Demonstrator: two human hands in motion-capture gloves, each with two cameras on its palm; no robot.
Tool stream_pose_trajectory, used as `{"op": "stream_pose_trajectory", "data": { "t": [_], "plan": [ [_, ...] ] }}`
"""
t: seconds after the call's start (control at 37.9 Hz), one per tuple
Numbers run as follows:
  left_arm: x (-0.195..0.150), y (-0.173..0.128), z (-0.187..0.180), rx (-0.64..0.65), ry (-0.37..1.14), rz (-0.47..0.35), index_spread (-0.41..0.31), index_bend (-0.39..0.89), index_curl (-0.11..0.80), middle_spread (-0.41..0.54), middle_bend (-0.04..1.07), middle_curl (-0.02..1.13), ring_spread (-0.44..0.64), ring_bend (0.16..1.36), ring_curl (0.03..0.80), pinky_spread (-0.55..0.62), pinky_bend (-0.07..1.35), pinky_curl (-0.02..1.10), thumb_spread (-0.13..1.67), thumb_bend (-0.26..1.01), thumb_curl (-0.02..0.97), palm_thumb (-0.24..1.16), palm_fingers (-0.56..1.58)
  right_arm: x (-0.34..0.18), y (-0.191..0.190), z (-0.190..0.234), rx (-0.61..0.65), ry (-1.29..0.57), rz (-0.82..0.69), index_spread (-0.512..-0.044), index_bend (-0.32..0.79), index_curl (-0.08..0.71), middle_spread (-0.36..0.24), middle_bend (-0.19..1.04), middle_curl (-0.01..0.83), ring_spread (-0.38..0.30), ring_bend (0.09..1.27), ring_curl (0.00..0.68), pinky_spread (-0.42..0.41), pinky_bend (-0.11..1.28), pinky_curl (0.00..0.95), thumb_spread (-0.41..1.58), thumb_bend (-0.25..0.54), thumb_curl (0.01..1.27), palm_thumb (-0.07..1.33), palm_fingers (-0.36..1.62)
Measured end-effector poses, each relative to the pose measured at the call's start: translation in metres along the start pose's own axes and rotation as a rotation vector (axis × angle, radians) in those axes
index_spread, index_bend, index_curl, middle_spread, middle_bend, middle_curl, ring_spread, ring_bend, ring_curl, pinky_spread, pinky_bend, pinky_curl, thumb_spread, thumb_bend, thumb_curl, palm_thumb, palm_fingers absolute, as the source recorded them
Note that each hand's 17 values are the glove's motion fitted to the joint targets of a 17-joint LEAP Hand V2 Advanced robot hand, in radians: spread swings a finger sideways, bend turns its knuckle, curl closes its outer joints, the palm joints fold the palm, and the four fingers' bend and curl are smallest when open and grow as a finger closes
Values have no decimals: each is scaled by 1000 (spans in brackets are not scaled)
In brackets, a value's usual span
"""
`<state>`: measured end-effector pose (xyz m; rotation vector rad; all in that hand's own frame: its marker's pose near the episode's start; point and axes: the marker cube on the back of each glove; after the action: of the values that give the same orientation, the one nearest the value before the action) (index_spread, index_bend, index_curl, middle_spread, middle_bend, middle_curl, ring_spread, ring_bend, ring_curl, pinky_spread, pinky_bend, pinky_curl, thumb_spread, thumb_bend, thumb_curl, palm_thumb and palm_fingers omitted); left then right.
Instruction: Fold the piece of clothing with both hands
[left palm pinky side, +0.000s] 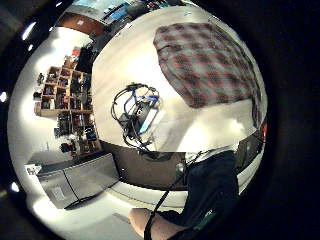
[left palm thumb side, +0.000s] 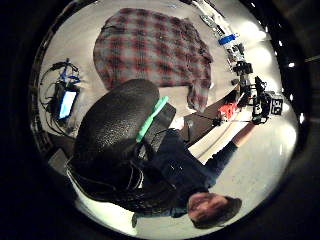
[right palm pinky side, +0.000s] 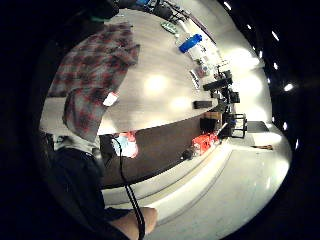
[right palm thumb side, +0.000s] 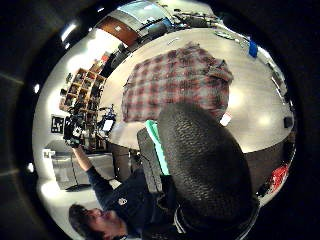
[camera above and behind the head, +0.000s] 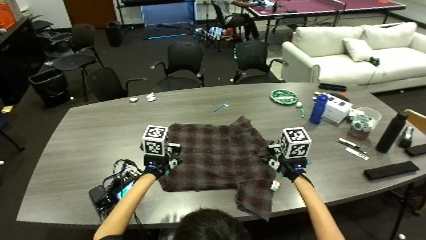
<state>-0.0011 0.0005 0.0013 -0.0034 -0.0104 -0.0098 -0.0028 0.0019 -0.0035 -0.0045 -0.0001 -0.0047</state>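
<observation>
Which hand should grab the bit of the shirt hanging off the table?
Probably the right hand. It sits at the plaid shirt's right edge, just above the flap drooping over the table's near edge; the left hand is across the shirt.

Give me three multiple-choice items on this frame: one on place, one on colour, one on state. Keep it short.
1. Where does the plaid shirt lie?
A. on the grey table
B. over a chair
C. on the sofa

2. What colour is the bottle beyond the right hand?
A. red
B. blue
C. yellow

3. How is the shirt's near right corner?
A. rolled into a tube
B. hanging over the table's near edge
C. tucked under the left hand

Key: 1 A, it is spread on the tabletop; 2 B, the outside view shows it blue; 3 B, the cloth droops past the edge.
</observation>
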Motion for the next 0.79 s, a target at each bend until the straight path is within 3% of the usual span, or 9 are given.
{"op": "stream_pose_trajectory", "data": {
  "t": [0.11,0.24,0.37,0.79],
  "plan": [
    [-1,0,5,-21,2,4,-47,172,86,134,137,44,264,424,97,255,282,87,623,58,54,118,133,-1,-1,-1,-17,16,-7,-239,144,86,-1,207,89,65,370,112,125,428,148,670,120,55,196,421],
    [-4,-4,12,-48,-12,7,-54,165,128,179,149,71,350,479,136,328,319,136,829,37,86,116,89,-3,-2,-4,-44,4,-31,-298,132,125,14,209,139,79,399,160,158,447,200,919,120,89,216,401],
    [-8,-9,17,-49,5,19,-59,171,165,202,161,96,401,510,158,367,336,169,936,15,120,119,63,-1,-7,-1,-100,-25,-34,-322,125,144,19,216,179,87,416,188,169,455,231,1088,162,134,307,395],
    [-14,-38,44,-98,66,14,-81,157,236,226,175,161,458,570,200,407,381,243,1052,-17,200,140,3,6,-18,17,-196,15,5,-356,122,174,25,182,243,95,454,243,182,515,300,1251,101,216,333,304]
  ]
}}
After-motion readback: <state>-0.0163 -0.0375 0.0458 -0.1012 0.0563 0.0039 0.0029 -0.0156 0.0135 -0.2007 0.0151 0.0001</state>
